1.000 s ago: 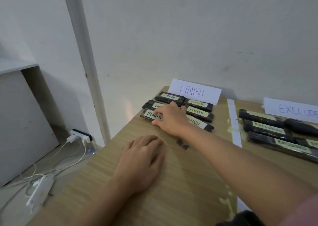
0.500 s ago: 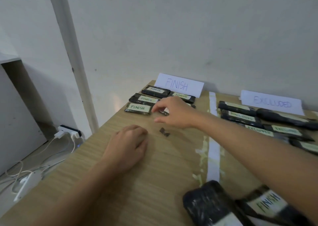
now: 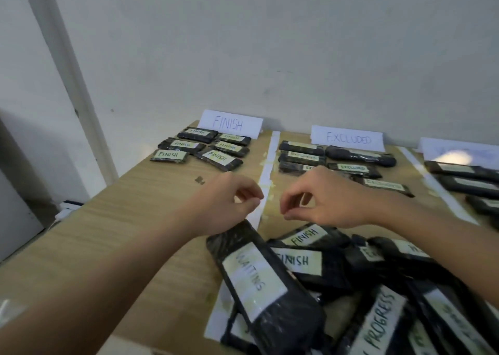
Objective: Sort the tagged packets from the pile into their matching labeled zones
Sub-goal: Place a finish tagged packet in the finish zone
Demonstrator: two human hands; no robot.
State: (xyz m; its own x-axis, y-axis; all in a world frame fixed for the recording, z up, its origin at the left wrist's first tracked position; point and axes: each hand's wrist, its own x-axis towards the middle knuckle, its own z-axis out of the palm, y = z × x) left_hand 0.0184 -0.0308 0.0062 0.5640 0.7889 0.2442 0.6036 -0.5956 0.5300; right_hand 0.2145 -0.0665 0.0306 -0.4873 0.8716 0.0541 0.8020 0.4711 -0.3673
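A pile of black tagged packets fills the near right of the table; a WAITING packet lies on its left edge, with two FINISH packets behind it. My left hand and my right hand hover side by side just beyond the pile, fingers loosely curled, holding nothing. Several packets lie in the FINISH zone below the FINISH sign. More packets lie in the EXCLUDED zone below the EXCLUDED sign.
White tape strips divide the wooden table into zones. A third zone with dark packets sits at the far right under a glare-washed sign. The table's left edge drops to the floor beside a white pole.
My right hand let go of the FINISH packet and drew back toward the pile. My left hand lifted off the table. The view swung right and down, revealing the pile.
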